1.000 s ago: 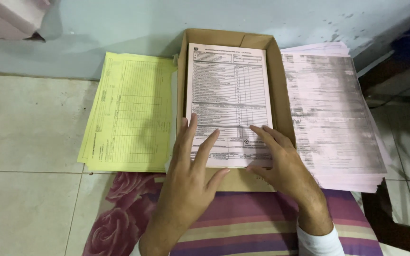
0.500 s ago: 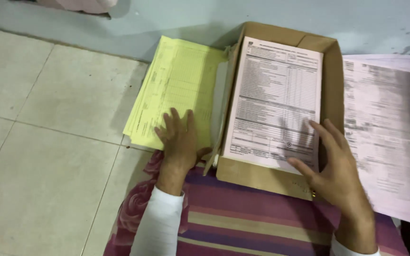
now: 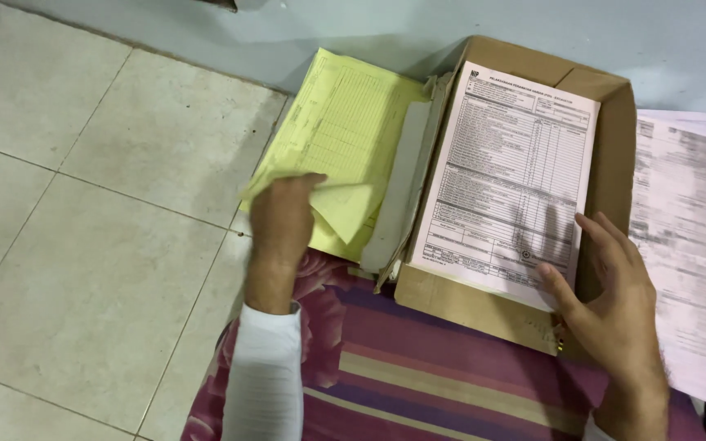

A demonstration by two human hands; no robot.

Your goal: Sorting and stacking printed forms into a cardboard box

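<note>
left hand lifting yellow sheet corner | right hand on pink forms

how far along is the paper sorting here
Done: a pink form lies on top in the cardboard box. In hand: the left hand lifts the corner of a sheet off the yellow stack; the right hand rests at the box's corner. Left: thick yellow stack and pink pile beside the box.
</note>
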